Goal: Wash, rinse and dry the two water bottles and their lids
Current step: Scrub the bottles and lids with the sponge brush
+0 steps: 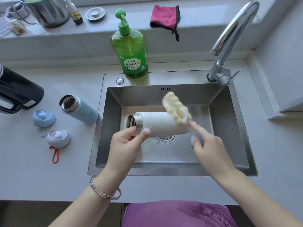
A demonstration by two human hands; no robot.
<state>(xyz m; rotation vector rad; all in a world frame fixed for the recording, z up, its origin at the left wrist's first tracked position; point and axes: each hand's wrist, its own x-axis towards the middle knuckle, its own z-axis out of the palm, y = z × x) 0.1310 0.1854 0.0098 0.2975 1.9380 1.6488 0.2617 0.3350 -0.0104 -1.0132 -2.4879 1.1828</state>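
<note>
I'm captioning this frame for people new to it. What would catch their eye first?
The white bottle, held sideways over the sink by the left hand at its steel mouth, while the right hand holds a soapy yellow sponge brush against its base end. Next, the tall green soap bottle on the sink's back rim, and the open blue bottle with two lids on the counter to the left.
</note>
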